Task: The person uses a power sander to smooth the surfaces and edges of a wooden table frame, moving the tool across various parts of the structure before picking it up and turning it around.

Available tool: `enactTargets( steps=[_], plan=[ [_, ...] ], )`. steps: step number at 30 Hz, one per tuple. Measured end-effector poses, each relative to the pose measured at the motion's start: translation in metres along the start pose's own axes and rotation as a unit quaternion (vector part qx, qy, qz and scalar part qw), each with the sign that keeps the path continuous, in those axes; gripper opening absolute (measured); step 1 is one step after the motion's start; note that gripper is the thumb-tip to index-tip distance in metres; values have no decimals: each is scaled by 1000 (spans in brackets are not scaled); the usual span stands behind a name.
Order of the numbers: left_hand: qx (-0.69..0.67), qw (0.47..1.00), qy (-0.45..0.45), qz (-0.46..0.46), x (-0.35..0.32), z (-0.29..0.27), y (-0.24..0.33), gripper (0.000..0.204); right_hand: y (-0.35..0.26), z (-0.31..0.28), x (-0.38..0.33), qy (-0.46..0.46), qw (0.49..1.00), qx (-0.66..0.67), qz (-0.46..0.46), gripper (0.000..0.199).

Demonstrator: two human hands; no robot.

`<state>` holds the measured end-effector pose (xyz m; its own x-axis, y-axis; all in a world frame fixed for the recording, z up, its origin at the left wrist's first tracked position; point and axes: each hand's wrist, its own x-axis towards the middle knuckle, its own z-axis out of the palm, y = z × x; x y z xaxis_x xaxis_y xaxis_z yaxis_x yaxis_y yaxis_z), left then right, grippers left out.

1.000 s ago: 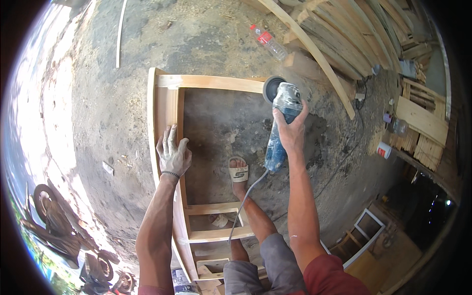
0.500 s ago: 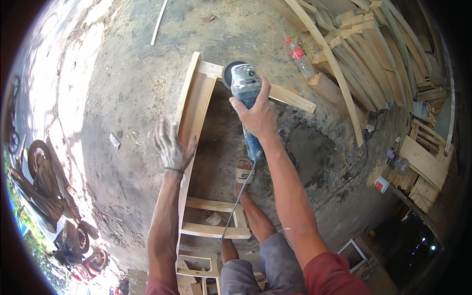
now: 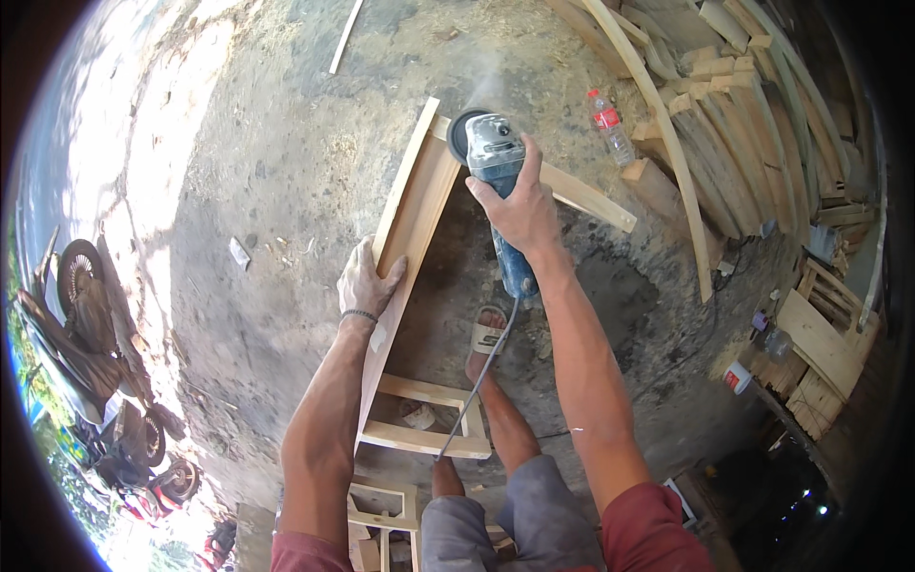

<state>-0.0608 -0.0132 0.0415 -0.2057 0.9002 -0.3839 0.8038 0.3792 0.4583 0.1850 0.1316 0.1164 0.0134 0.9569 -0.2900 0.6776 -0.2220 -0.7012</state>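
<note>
A wooden frame (image 3: 419, 205) of pale planks stands in front of me, its long side slanting up and to the right. My left hand (image 3: 370, 281) is closed around the long side near its middle, thumb on the inner face and fingers over the outer edge. An angle grinder (image 3: 494, 143) with a blue body and grey head is gripped in my right hand (image 3: 522, 212). Its dark round disc (image 3: 461, 136) is at the far corner of the frame, and fine dust rises just beyond. The exact contact spot is hidden by the disc.
The grinder's grey cord (image 3: 493, 357) runs down past my sandalled foot (image 3: 488, 329). A plastic bottle (image 3: 610, 126) with a red cap lies at the right, beside stacked timber (image 3: 724, 143). Motorcycles (image 3: 91, 324) stand at the left. A thin wood strip (image 3: 346, 36) lies on the far floor.
My left hand has gone from spread fingers to a grip on the plank. The frame's far end has swung right, meeting the grinder's disc, and dust has appeared. The view has shifted slightly.
</note>
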Motion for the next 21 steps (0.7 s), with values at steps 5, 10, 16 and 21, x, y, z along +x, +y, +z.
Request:
enactTargets(
  steps=[5, 10, 16, 21],
  plan=[
    [4, 1000, 14, 20, -1, 2, -10, 74, -8, 11, -6, 3, 1000, -17, -5, 92],
    [-30, 999, -9, -7, 1, -2, -3, 60, -17, 17, -6, 24, 1000, -12, 9, 91],
    [-45, 999, 8, 16, 1, 1, -11, 45, -25, 27, -1, 40, 999, -10, 13, 91],
    [-48, 998, 24, 35, 3, 7, -15, 43, -30, 32, 3, 45, 999, -4, 16, 93]
  ],
)
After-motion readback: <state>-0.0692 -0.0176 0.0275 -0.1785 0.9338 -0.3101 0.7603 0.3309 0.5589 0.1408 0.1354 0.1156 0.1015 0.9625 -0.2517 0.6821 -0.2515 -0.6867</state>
